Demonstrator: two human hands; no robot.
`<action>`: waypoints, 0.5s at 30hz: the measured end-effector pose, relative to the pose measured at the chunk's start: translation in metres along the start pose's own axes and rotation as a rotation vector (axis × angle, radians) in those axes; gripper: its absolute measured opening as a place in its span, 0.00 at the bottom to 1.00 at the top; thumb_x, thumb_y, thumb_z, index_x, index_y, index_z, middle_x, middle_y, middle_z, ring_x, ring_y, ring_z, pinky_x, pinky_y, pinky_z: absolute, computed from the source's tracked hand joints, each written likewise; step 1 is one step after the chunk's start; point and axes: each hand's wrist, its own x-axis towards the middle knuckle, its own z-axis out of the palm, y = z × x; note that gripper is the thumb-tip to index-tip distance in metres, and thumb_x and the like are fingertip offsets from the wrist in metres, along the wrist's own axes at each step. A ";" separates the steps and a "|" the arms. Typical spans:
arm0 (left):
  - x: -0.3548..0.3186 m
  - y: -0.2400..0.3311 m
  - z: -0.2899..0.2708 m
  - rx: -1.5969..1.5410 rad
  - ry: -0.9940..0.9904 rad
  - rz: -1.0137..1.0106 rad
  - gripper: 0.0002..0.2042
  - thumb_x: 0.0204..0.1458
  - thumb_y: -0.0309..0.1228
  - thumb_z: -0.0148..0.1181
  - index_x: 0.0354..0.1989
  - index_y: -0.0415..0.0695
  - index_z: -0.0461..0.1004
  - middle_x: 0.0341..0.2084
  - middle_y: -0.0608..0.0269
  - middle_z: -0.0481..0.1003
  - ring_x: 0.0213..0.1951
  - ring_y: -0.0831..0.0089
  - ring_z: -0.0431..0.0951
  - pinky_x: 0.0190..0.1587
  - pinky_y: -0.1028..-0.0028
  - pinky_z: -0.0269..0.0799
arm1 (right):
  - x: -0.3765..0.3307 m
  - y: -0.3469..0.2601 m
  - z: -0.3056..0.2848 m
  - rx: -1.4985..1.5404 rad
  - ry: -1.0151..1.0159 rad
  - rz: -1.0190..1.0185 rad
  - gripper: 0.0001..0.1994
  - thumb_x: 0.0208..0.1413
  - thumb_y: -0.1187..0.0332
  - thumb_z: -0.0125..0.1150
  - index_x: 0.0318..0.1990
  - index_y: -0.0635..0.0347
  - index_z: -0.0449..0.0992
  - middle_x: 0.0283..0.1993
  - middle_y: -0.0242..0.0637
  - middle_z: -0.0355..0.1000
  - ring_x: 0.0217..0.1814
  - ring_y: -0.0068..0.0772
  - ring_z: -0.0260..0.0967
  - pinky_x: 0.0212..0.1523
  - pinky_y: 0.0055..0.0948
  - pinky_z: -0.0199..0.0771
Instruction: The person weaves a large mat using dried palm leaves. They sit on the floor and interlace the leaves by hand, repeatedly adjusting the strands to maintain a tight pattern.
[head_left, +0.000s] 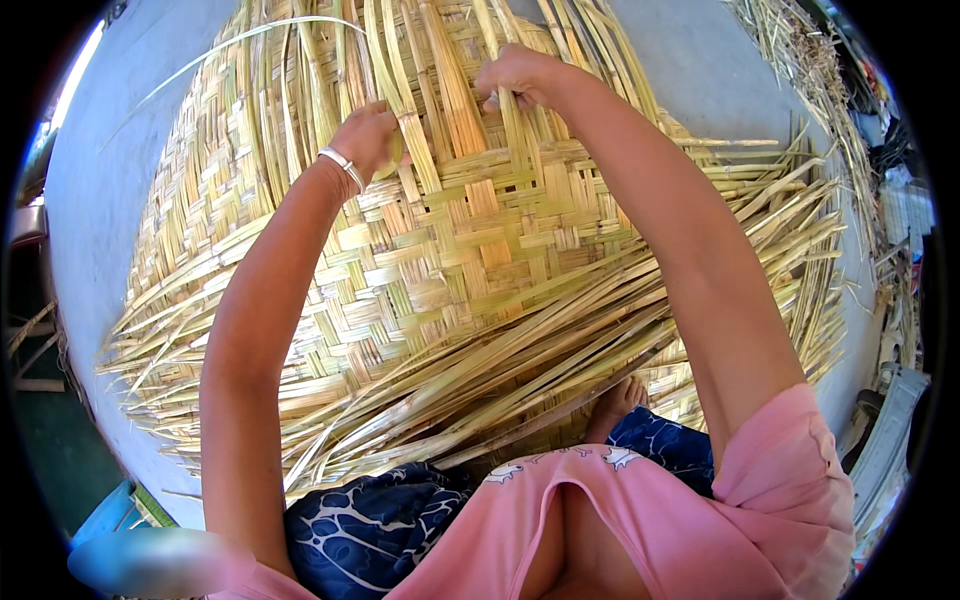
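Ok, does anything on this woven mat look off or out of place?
Nothing looks damaged. One thin pale strip arcs loose above the flat woven yellow bamboo mat, upper left. Both hands, left hand and right hand, grip strips there.

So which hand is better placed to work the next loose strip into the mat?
Probably the left hand: it already pinches a loose strip at the woven edge of the mat. The right hand grips upright strips farther up.

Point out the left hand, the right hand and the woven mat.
left hand point(368, 135), head view, on the back of the hand above the bracelet.
right hand point(520, 75), head view, on the knuckles.
woven mat point(470, 250), head view, on the woven middle between the forearms.
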 end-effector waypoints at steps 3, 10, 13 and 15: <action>0.001 -0.001 -0.004 -0.165 -0.069 -0.083 0.14 0.56 0.30 0.47 0.47 0.33 0.65 0.33 0.50 0.75 0.33 0.67 0.78 0.33 0.72 0.76 | 0.013 -0.003 0.012 0.037 0.031 0.071 0.12 0.49 0.66 0.60 0.29 0.70 0.73 0.22 0.39 0.72 0.15 0.26 0.61 0.22 0.28 0.64; 0.009 0.014 0.008 -0.164 -0.066 -0.037 0.14 0.56 0.31 0.47 0.46 0.34 0.65 0.32 0.51 0.75 0.33 0.66 0.78 0.36 0.71 0.77 | 0.014 0.022 0.003 0.151 -0.020 0.000 0.10 0.49 0.63 0.62 0.33 0.60 0.72 0.20 0.31 0.67 0.23 0.24 0.63 0.24 0.30 0.62; 0.003 -0.036 0.000 -0.098 -0.029 -0.067 0.13 0.56 0.29 0.49 0.46 0.35 0.65 0.33 0.51 0.75 0.32 0.65 0.78 0.35 0.71 0.77 | -0.003 0.020 0.017 0.360 0.009 -0.137 0.10 0.50 0.60 0.61 0.29 0.55 0.71 0.20 0.28 0.65 0.23 0.22 0.61 0.23 0.29 0.59; 0.001 -0.038 -0.001 0.244 -0.060 0.039 0.13 0.55 0.28 0.50 0.46 0.35 0.65 0.34 0.51 0.74 0.32 0.66 0.78 0.34 0.72 0.76 | -0.019 0.017 0.019 0.359 0.059 -0.202 0.11 0.50 0.59 0.62 0.27 0.54 0.70 0.20 0.26 0.65 0.23 0.22 0.61 0.25 0.27 0.60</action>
